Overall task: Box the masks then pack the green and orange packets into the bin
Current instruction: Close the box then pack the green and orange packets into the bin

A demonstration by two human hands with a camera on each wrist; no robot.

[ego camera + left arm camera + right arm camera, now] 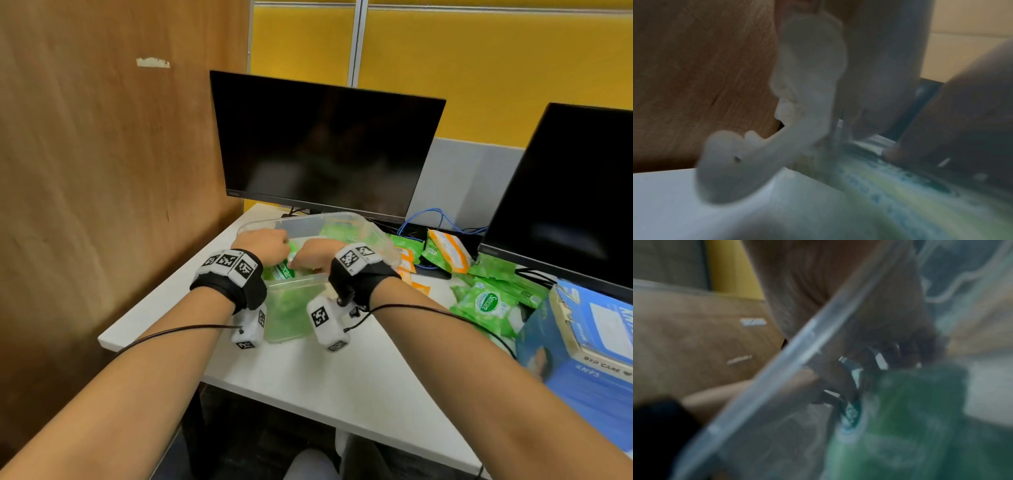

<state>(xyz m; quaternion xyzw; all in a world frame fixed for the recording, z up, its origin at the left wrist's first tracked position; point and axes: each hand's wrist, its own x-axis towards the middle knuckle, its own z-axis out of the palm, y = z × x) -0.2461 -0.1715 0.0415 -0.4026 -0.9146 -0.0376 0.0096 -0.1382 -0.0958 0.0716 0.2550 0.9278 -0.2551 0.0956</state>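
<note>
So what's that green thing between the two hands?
A green packet sits between the left hand and right hand, inside the clear bin. The head view shows it best.

Both wrist views are badly smeared, so nothing fine reads in them. In the head view the fingers of the left hand (265, 244) and right hand (317, 255) dip behind the knuckles into the clear bin (376, 236), and how they close on the green packet (282, 269) stays hidden. The packet's label is half covered. The blue mask box (582, 346) runs off the right edge, as does the second monitor (565, 192).
</note>
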